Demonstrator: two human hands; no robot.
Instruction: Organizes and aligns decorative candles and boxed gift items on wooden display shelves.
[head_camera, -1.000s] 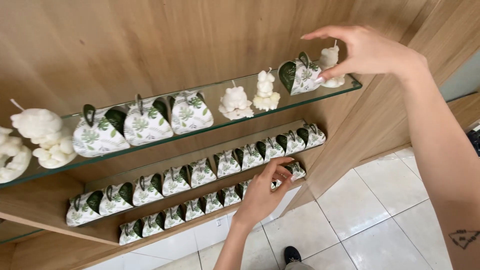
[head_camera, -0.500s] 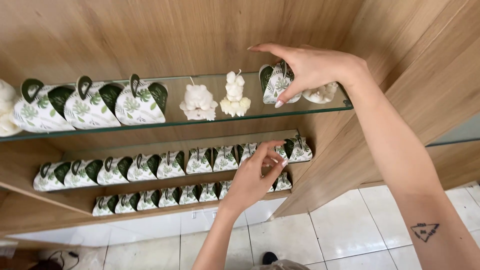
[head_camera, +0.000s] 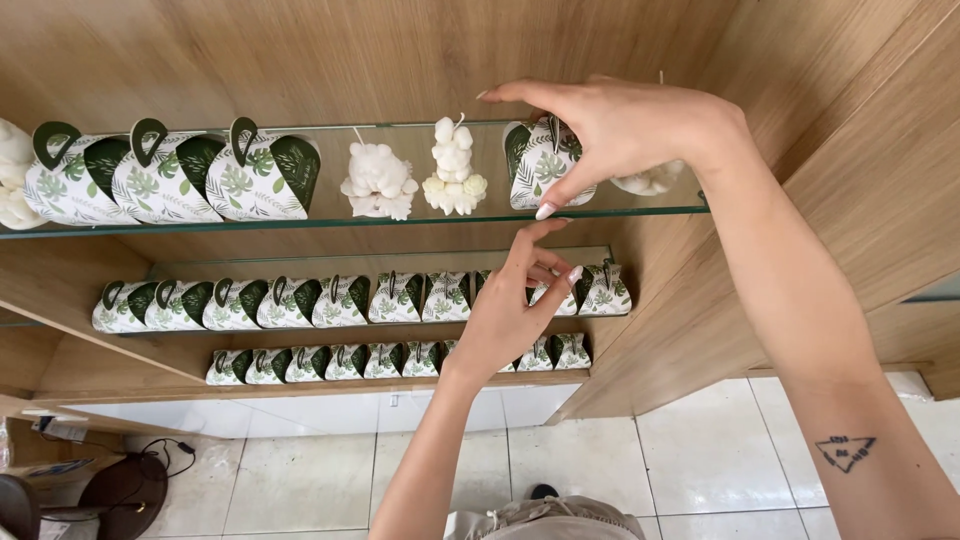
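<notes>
My right hand (head_camera: 625, 130) is closed around a small white gift box with a green leaf print (head_camera: 545, 165) that stands on the top glass shelf (head_camera: 350, 222), near its right end. A white figurine candle (head_camera: 650, 180) is partly hidden behind that hand. My left hand (head_camera: 515, 300) is raised just below the glass shelf, fingers spread, under the held box; it holds nothing. Two white figurine candles (head_camera: 452, 170) stand left of the box on the glass.
Three more leaf-print boxes (head_camera: 170, 175) stand at the left of the glass shelf. Two lower shelves hold rows of several like boxes (head_camera: 350, 298). A wooden side panel (head_camera: 850, 180) closes the right. Below lie white floor tiles (head_camera: 700, 450) and a dark stool (head_camera: 120, 490).
My right hand has closed more tightly around the leaf-print box. My left hand has risen toward the underside of the glass shelf. The view has shifted slightly.
</notes>
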